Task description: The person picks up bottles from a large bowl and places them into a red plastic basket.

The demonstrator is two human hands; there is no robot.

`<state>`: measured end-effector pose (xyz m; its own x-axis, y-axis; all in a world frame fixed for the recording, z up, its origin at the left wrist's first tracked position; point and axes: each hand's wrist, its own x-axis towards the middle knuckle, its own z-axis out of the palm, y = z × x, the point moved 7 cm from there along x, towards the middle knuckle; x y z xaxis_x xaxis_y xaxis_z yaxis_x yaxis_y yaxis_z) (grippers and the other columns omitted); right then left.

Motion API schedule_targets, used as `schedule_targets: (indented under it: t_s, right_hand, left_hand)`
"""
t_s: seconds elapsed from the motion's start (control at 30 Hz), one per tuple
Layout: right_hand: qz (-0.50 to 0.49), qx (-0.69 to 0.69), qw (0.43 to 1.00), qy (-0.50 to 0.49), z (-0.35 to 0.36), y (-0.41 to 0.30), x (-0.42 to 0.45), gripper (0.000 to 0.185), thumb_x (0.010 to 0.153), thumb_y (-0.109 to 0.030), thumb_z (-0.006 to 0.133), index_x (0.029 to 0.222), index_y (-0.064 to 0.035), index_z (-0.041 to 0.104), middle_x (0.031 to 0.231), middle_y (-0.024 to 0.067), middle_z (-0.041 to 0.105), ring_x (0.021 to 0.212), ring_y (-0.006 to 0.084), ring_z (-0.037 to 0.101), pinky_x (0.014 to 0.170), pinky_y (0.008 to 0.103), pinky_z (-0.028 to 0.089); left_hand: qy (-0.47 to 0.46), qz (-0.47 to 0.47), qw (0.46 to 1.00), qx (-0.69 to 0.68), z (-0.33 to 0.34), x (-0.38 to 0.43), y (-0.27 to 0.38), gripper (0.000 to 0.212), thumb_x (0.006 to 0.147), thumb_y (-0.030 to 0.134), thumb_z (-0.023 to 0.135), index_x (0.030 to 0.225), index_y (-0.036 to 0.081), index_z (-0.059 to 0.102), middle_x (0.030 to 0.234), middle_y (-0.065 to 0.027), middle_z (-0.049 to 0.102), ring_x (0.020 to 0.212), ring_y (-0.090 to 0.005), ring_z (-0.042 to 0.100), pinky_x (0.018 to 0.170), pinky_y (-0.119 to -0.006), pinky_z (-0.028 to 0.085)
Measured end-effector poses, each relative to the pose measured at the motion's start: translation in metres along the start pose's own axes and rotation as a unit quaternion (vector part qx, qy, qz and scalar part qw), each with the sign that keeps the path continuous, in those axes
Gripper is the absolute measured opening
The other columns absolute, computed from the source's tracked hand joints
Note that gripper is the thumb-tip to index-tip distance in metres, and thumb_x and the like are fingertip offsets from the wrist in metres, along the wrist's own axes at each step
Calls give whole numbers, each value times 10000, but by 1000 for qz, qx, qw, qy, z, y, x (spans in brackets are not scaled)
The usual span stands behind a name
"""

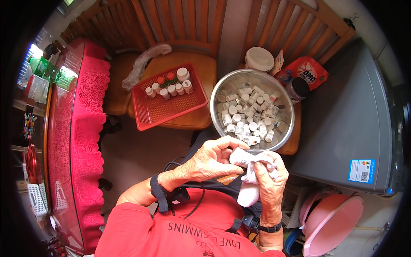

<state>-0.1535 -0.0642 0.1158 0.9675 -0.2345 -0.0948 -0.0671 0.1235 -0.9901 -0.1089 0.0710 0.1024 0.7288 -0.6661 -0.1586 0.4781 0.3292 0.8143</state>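
Observation:
In front of my chest, my left hand (213,157) holds a small white plastic bottle (239,156) on its side, thumb and fingers around one end. My right hand (272,173) grips a white cloth (249,192), which is bunched against the bottle's other end and hangs down below. Just beyond my hands stands a stainless steel basin (214,127) with many small white capped bottles (253,126) lying jumbled in it. On a wooden chair to the left, a red plastic basket (154,112) contains several upright white bottles (171,90) and two with red caps (171,76).
A white tub (259,59), a red detergent bag (310,72) and a dark-lidded jar (298,88) are behind the basin. On the right stands a grey appliance (343,128), with a pink basin (334,221) below. A table with a pink lace cloth (88,154) lines the left.

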Motion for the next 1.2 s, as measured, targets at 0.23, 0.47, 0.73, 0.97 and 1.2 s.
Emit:
schedule_targets:
  t_s: [0.23, 0.47, 0.73, 0.97, 1.2]
  right_hand:
    - [7, 40, 999, 36, -8, -3, 0, 165, 827, -24, 597, 983, 9, 554, 846, 34, 608, 740, 77, 565, 630, 217, 489]
    - [-35, 5, 999, -20, 0, -18, -5, 233, 774, -2, 653, 988, -12, 564, 902, 49, 584, 762, 102, 567, 703, 224, 466]
    - [-53, -36, 997, -35, 6, -10, -5, 277, 768, 12, 656, 1026, -11, 555, 877, 38, 606, 754, 97, 582, 688, 225, 483]
    - [-30, -47, 998, -8, 0, -7, -4, 232, 780, -14, 658, 994, -18, 568, 861, 24, 613, 764, 72, 562, 681, 221, 472]
    - [-102, -148, 983, -27, 4, -7, -6, 251, 721, -10, 698, 949, -35, 598, 916, 78, 561, 806, 172, 567, 709, 263, 457]
  left_hand:
    - [4, -68, 998, -17, -19, 5, -10, 389, 741, 9, 677, 1098, -48, 534, 918, -119, 618, 733, -153, 627, 557, -244, 519]
    - [15, -62, 998, 22, -21, 3, -10, 355, 730, 2, 682, 1059, -46, 558, 885, -118, 624, 717, -153, 630, 559, -234, 520]
    - [26, -57, 998, -12, -14, 1, -10, 418, 714, -32, 693, 1103, -34, 540, 900, -108, 621, 778, -138, 617, 607, -244, 533]
    - [10, -33, 999, 8, -14, 2, -8, 450, 710, -81, 678, 1129, -27, 522, 992, -107, 598, 886, -157, 606, 680, -267, 546]
    - [11, 82, 987, 137, -12, -1, -1, 432, 689, -39, 720, 1087, -17, 555, 1010, -73, 559, 955, -151, 570, 758, -269, 528]
